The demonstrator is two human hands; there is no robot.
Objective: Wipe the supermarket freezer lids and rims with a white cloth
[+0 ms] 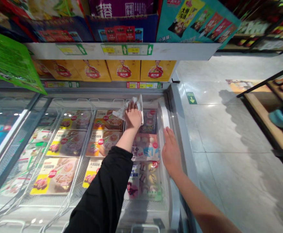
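Note:
My left hand, below a black sleeve, presses a crumpled white cloth near the far edge of the chest freezer. The fingers lie over the cloth, which sticks out on both sides. With its fingers stretched out, my right hand rests along the pale right-hand frame of the freezer top. Beneath my left arm are packs of frozen food, among them a pink and blue pack and a clear-windowed pack. The arm hides parts of them.
Boxed frozen food fills wire baskets to the left. Above the freezer's far edge runs a shelf with price tags and yellow boxes. A green bag hangs over at left. Grey tiled floor and a wooden rack are right.

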